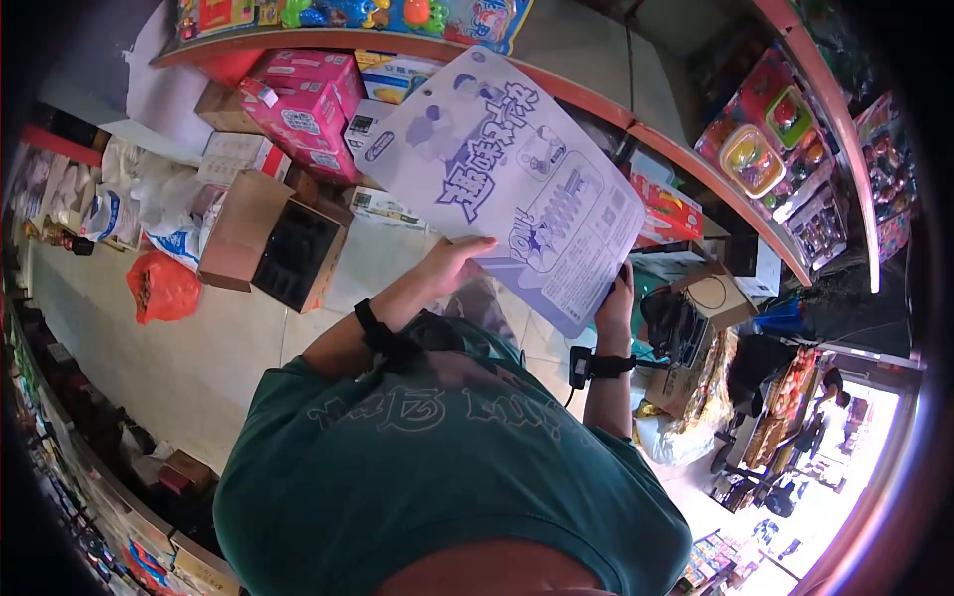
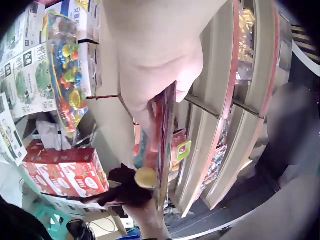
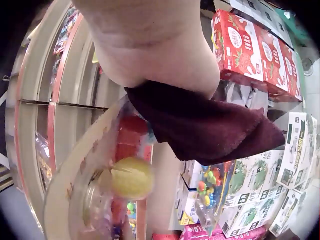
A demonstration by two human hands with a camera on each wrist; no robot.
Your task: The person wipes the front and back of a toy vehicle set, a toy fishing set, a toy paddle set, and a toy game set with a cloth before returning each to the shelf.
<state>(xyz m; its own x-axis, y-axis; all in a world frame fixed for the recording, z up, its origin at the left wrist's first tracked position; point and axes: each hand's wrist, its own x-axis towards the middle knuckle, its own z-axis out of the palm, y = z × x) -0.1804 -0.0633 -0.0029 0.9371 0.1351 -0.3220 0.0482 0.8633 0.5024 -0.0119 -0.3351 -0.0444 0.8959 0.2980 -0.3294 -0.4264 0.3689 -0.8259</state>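
Note:
A large flat toy package (image 1: 581,223) is tilted up in front of me, its pale purple printed back facing the head camera. My left hand (image 1: 457,263) grips its near left edge, thumb lying over the printed side. At the right edge, my right hand (image 1: 614,303) holds the package along with a dark maroon cloth (image 3: 210,127), which hangs from the fingers. The package front, with a round yellow piece (image 3: 132,177) and red parts behind clear plastic, shows in the right wrist view. Most right-hand fingers are hidden behind the cloth.
Curved shelves (image 1: 586,87) with bagged toys run ahead and to the right. Pink cartons (image 1: 303,109), an open cardboard box (image 1: 243,233) and a red plastic bag (image 1: 162,286) stand on the floor at left. Red cartons (image 2: 65,172) sit below the shelf. A bright doorway (image 1: 845,447) lies at right.

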